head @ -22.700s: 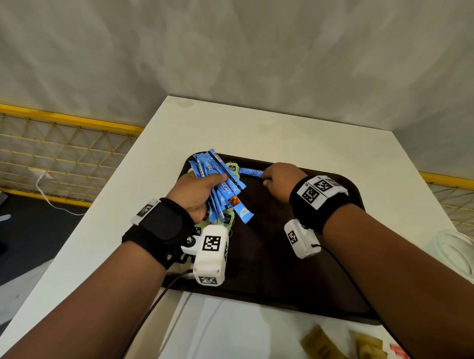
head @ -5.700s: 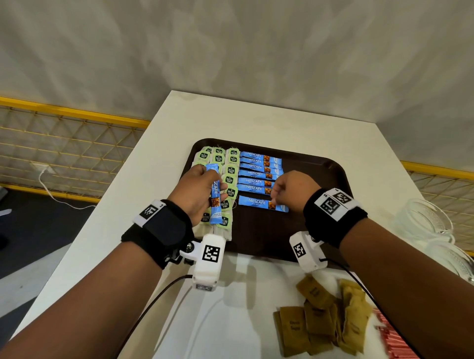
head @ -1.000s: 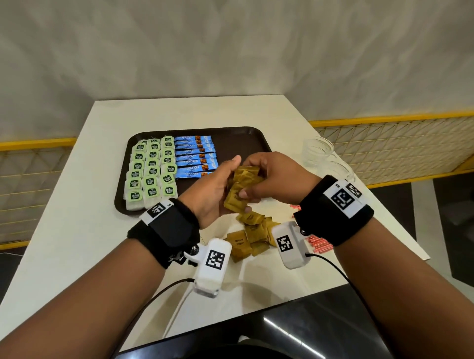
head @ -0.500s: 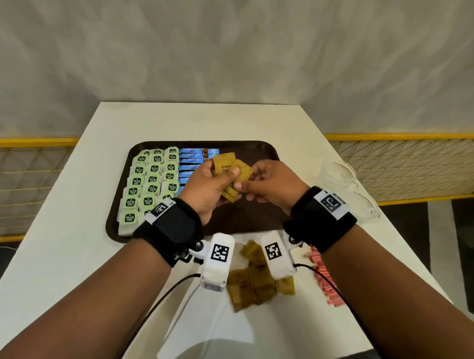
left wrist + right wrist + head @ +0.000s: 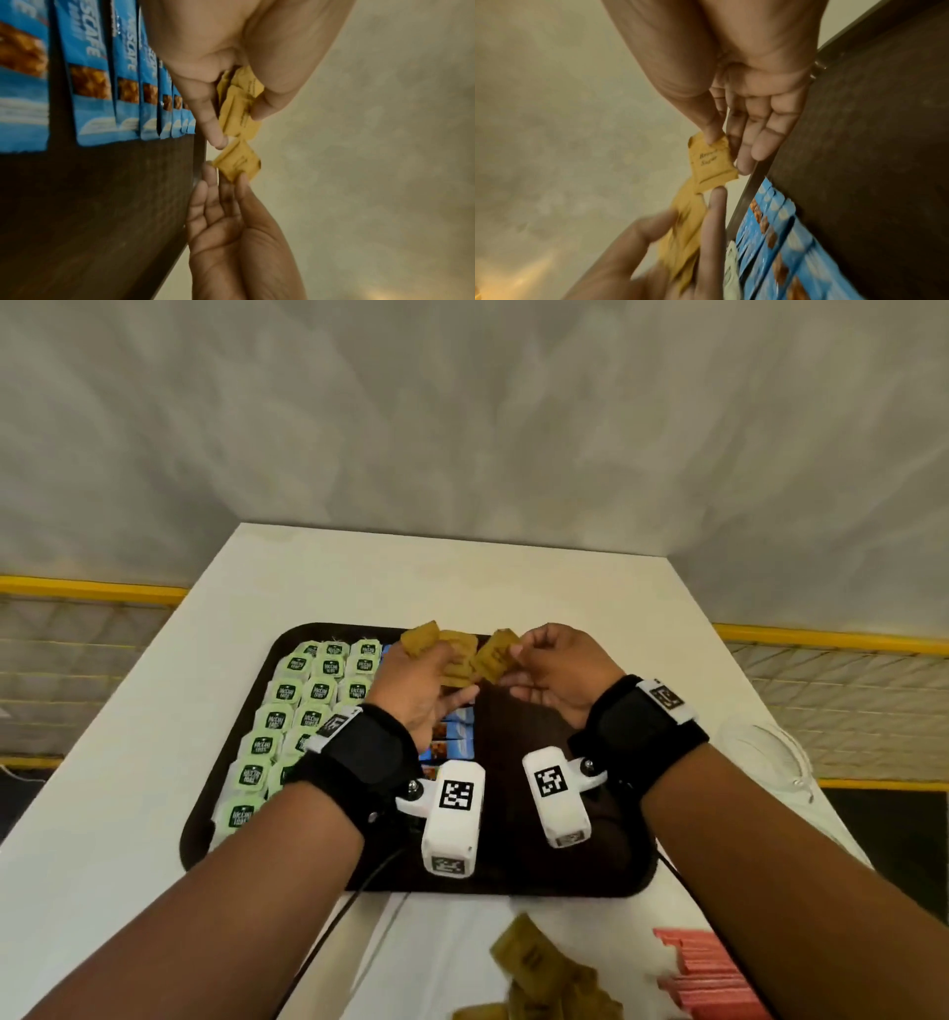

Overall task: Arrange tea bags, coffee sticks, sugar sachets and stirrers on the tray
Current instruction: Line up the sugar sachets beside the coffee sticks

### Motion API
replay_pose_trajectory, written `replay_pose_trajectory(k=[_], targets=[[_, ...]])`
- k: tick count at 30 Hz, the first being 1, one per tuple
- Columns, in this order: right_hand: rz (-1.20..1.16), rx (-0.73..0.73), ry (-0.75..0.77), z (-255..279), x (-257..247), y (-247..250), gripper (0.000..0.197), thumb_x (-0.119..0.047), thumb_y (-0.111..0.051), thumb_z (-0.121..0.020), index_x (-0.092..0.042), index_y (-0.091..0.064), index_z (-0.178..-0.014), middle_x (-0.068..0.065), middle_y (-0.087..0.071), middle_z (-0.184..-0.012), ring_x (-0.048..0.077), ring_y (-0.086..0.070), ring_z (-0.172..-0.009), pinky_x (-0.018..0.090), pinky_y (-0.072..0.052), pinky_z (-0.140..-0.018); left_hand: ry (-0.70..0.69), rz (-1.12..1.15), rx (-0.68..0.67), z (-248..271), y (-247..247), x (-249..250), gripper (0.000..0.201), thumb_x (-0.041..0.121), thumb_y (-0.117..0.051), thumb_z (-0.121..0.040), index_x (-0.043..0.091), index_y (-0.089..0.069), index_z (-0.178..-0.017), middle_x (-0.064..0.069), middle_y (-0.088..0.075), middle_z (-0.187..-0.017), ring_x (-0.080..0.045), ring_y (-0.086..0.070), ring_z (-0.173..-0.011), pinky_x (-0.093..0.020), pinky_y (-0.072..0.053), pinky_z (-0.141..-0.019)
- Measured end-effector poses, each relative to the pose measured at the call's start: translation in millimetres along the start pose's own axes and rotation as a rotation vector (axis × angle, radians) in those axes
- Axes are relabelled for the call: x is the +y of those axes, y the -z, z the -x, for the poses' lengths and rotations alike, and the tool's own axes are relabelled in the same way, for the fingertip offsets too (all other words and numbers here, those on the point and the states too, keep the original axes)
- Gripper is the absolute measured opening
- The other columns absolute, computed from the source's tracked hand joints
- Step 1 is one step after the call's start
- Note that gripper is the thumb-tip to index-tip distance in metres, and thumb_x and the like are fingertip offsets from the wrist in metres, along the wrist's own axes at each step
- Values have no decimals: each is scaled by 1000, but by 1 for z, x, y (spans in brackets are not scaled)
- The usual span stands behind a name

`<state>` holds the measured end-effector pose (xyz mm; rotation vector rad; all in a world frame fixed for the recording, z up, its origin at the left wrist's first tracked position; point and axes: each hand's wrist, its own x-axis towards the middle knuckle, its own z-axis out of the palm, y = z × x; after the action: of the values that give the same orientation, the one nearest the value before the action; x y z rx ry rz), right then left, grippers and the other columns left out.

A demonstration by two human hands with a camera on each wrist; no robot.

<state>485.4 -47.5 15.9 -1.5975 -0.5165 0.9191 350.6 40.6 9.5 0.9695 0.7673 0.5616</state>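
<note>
A white table [image 5: 462, 577] with a smooth, matte top stands against a pale grey wall [image 5: 462, 413] whose surface looks mottled and cloudy. On either side of the table runs a low barrier of cream diamond-pattern mesh [image 5: 77, 670] capped by a yellow rail [image 5: 92, 589]; the same rail [image 5: 832, 636] shows at the right. Below the mesh the floor [image 5: 893, 834] is dark. The light is soft and even, casting faint shadows on the tabletop.
</note>
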Motion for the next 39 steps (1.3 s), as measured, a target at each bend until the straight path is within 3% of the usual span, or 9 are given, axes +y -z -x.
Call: replay_pose_trajectory(k=[6,8,11,14,17,26,32,36,39], targets=[[521,99,-49,-57,3,6,14,-13,-54,-93,-19,-51,-80,6,-62,-69,10,-60,-48,19,-40,-41,43,-4,15,-18,24,1,9,3,-49,-96,2,-57,-100,-22,-66,-101,-26,-73,-86,-28,-60,-64],[720,59,-61,-70,5,4,14,-13,-55,-92,-17,-56,-79,4,-61,-69,11,-59,-52,20,-40,-43,38,-8,5,-22,31,-2,21,3,-51,-95,-4,-52,-115,-27,-63,-114,-28,-73,-90,-28,-59,-63],[898,22,-95,-85,5,0,17,-13,-58,-90,-15,-59,-74,6,-64,-75,18,-61,-58,24,-49,-54,38,-17,1,-26,36,-5,34,3,-52,-95,-5,-44,-127,-29,-62,-118,-29,-73,-91,-26,-58,-59],[1087,64,-41,-91,0,-1,14,-19,-66,-85,-7,-65,-93,12,-66,-88,30,-68,-88,31,-53,-80,51,-5,-26,-25,38,-5,18,4,-52,-95,2,-52,-112,-28,-65,-113,-29,-72,-90,-28,-60,-63],[1118,77,68,-88,-7,1,16,-21,-72,-81,-13,-62,-91,10,-68,-105,23,-61,-87,30,-49,-79,62,25,-67,-22,39,-4,8,1,-47,-94,6,-54,-95,-24,-67,-102,-30,-71,-91,-28,-60,-66],[1375,-128,76,-86,-1,-15,34,-8,-65,-83,-20,-69,-114,1,-66,-120,21,-62,-108,30,-48,-95,82,12,-80,-18,40,-6,13,-2,-49,-95,10,-51,-100,-21,-69,-104,-30,-71,-89,-33,-59,-74],[1241,-76,156,-78,-5,-11,23,-19,-63,-88,-13,-70,-109,5,-68,-110,22,-63,-102,28,-46,-88,69,15,-76,-19,39,-8,17,0,-52,-94,11,-52,-106,-18,-70,-104,-29,-71,-91,-29,-60,-70],[605,-154,41,-56,-12,-13,33,-39,-61,-89,-7,-69,-95,1,-66,-77,14,-59,-67,26,-47,-62,39,53,-56,-24,35,-8,14,-1,-52,-94,11,-53,-102,-18,-69,-106,-30,-69,-94,-30,-61,-71],[416,-277,-17,-49,-7,-17,13,-25,-70,-84,-14,-63,-83,3,-68,-76,10,-61,-62,20,-45,-54,25,54,-49,-27,27,-9,14,-1,-54,-93,11,-54,-101,-15,-68,-104,-24,-69,-85,-30,-61,-70]])
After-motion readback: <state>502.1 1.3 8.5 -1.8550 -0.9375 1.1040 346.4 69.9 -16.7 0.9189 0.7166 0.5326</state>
